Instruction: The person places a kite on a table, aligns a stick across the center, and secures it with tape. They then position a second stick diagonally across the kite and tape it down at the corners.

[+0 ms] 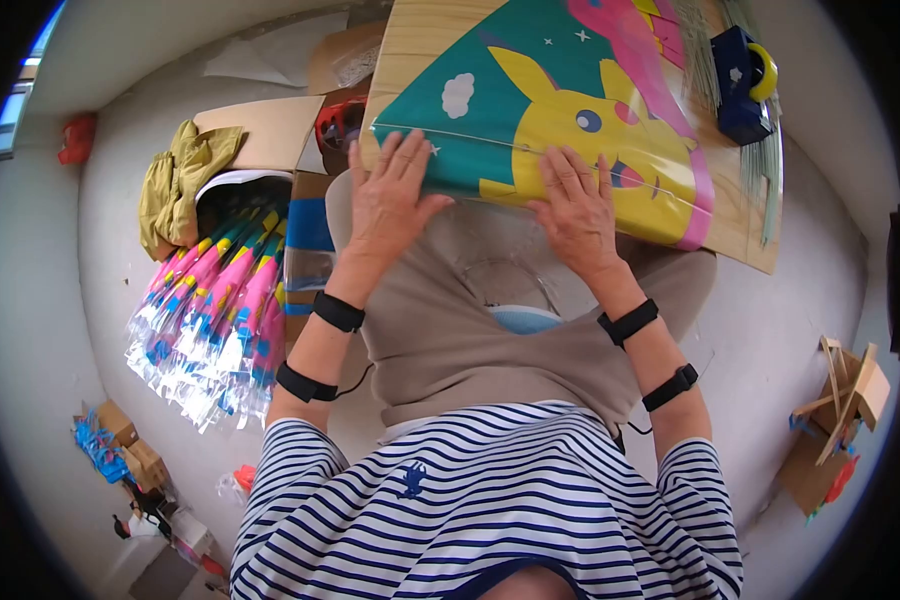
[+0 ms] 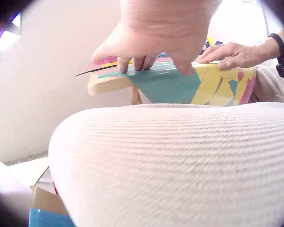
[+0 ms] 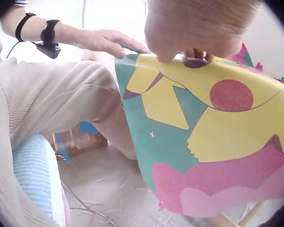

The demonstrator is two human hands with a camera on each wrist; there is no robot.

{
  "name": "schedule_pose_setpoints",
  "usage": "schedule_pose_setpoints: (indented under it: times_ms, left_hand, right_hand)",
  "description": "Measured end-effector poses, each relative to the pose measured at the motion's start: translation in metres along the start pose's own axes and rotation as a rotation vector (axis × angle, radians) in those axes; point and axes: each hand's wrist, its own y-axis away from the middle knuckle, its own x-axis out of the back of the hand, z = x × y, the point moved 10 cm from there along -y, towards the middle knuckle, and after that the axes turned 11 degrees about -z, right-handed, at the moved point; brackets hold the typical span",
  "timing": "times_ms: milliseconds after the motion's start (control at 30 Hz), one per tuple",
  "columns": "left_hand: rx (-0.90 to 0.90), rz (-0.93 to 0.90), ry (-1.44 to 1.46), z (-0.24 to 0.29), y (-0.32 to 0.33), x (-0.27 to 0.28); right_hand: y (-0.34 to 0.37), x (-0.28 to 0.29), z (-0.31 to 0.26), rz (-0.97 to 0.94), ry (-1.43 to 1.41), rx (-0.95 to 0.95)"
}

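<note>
A printed sheet [image 1: 560, 110] with a yellow cartoon figure on green and pink lies over a wooden board [image 1: 420, 50]; in the right wrist view its near part [image 3: 180, 142] hangs down past the edge. A thin rod [image 1: 470, 137] runs across it. My left hand [image 1: 390, 195] rests on the green left corner, fingers extended and thumb out to the side. On the yellow part, my right hand [image 1: 580, 210] lies with its fingers extended, near the near edge. In the left wrist view the left fingertips [image 2: 137, 64] touch the green surface.
A blue tape dispenser [image 1: 745, 85] and a bundle of thin rods [image 1: 763, 190] sit at the board's right. Left of my legs, folded colourful pieces in clear film [image 1: 215, 310] hang by a box [image 1: 260, 130] and an olive cloth [image 1: 175, 190]. Wood scraps [image 1: 845, 390] lie at right.
</note>
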Motion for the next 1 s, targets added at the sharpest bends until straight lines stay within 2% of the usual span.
schedule_pose_setpoints:
  times_ms: [67, 167, 267, 367, 467, 633, 833, 1000]
  left_hand:
    - [0.103, 0.042, -0.035, -0.019, 0.009, 0.004]
    - [0.029, 0.051, 0.046, -0.004, 0.009, 0.006]
    - [-0.179, -0.005, 0.133, 0.055, -0.006, 0.003]
    - [-0.251, -0.054, 0.207, 0.086, -0.021, -0.012]
    - [-0.249, -0.139, 0.149, 0.082, -0.025, -0.029]
    - [-0.234, -0.152, 0.152, 0.085, -0.027, -0.028]
    - [-0.215, -0.161, 0.152, 0.088, -0.027, -0.028]
    - [-0.209, -0.161, 0.144, 0.090, -0.026, -0.026]
  right_hand:
    - [-0.001, -0.001, 0.000, 0.013, -0.016, -0.003]
    - [-0.002, -0.004, -0.002, 0.019, -0.025, -0.012]
    - [-0.003, -0.005, -0.003, 0.016, -0.014, -0.007]
    - [0.000, -0.008, -0.001, -0.018, -0.006, -0.005]
    - [0.009, -0.009, 0.009, -0.060, -0.024, 0.004]
    - [0.036, 0.000, 0.043, -0.115, -0.104, -0.054]
    - [0.094, 0.009, 0.125, -0.113, -0.026, -0.337]
    - [0.134, 0.014, 0.169, -0.094, 0.097, -0.498]
